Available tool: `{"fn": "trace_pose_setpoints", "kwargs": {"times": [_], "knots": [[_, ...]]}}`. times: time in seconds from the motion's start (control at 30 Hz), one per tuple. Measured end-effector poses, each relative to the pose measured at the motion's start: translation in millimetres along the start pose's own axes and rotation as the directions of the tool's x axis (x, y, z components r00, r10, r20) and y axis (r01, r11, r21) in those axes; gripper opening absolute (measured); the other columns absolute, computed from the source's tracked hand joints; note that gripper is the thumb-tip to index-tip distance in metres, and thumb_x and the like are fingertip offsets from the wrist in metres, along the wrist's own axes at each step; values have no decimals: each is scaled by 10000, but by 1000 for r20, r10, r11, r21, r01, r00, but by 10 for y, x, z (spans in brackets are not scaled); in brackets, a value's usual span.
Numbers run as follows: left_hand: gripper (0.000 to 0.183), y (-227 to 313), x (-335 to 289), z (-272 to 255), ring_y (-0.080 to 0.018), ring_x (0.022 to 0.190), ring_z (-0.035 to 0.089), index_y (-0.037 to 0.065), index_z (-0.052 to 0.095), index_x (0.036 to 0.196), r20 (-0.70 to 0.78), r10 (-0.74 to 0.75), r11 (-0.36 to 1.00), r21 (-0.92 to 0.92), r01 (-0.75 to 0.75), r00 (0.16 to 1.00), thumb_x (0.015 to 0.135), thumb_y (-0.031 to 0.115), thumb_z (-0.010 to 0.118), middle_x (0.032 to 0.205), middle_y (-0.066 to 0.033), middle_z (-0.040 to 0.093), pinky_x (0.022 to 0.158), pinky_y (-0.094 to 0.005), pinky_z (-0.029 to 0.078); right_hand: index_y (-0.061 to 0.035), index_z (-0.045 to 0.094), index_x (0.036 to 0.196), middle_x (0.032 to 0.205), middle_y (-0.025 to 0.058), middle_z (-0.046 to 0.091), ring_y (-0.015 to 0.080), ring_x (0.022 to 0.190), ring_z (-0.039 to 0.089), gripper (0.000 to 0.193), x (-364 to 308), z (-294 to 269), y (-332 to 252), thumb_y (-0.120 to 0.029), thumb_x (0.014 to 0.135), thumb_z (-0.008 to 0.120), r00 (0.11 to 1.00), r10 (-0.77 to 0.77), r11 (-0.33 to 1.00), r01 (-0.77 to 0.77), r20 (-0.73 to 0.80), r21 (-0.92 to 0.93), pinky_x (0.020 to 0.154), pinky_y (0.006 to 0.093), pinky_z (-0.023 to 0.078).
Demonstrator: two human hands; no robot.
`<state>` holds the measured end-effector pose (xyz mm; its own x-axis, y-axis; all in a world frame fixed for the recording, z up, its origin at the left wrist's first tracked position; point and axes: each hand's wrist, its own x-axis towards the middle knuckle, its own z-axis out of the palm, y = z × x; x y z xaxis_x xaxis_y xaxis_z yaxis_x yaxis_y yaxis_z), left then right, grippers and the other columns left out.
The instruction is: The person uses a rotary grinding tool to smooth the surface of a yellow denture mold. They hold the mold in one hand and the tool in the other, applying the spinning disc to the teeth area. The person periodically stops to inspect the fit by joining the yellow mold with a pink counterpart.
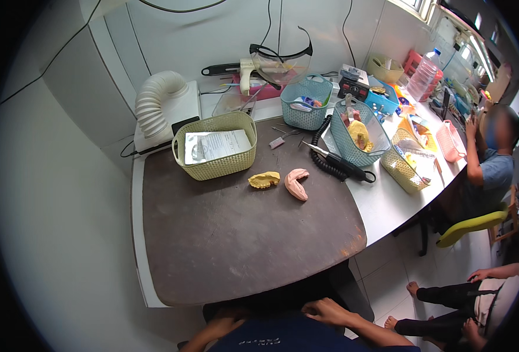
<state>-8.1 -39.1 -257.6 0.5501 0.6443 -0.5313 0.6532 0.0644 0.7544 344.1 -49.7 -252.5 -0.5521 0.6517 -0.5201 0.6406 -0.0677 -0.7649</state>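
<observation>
The right hand [328, 311], fingers loosely bent, looks released; for the left hand [227, 321] I cannot tell. Well ahead, between them, lie two arch-shaped dental models, one a yellow arch [264, 180], one a pink arch [295, 186]. Farther beyond the left hand, one cream lattice basket [227, 167] holds white printed papers [212, 146]; beyond the right, one blue lattice basket [340, 141] holds yellow and pink pieces [359, 135].

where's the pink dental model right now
In the head view, the pink dental model lies on the brown mat, just right of the yellow dental model.
</observation>
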Motion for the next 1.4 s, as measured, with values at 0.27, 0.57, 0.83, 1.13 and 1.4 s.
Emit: {"fn": "trace_pose_setpoints", "kwargs": {"times": [0.27,0.57,0.83,1.13,1.4], "knots": [[428,-200,-307,-105,-355,1084,616,7,606,1196,52,-3,986,-168,11,999,913,325,571,1187,-207,633,936,-408,472,-43,678,1147,1075,187,686,358,944,668,322,488,172,132,-248,921,573,985,-173,967,169,-4,-192,848,423,531],[428,172,58,-84,-380,1006,639,5,608,1179,80,13,989,-146,-2,997,855,285,614,1121,-211,658,883,-414,495,-23,552,1042,949,216,679,406,896,660,215,-280,162,208,-174,890,570,985,173,954,-168,-3,-249,759,507,527],[447,137,20,-179,-355,1012,644,19,608,1204,124,-49,994,-94,61,991,886,333,590,1111,-200,661,887,-399,496,2,594,946,798,234,659,427,754,656,303,-180,62,85,-226,781,706,962,220,916,-260,-160,-304,662,506,528],[408,879,-393,-832,-360,973,648,39,565,1271,79,192,968,151,-203,978,947,287,571,1140,-204,650,851,-406,511,-46,635,862,692,119,616,282,610,639,185,-388,-1047,-1226,-224,887,678,873,-419,902,367,-249,-228,544,383,512],[314,1758,226,-1723,-305,899,647,21,585,1184,-317,436,878,355,-321,842,876,65,625,985,-147,642,805,-377,526,-39,595,1026,891,115,630,222,646,629,349,500,-2087,-1455,-322,864,718,557,-484,850,116,-675,-514,596,344,498]]}}
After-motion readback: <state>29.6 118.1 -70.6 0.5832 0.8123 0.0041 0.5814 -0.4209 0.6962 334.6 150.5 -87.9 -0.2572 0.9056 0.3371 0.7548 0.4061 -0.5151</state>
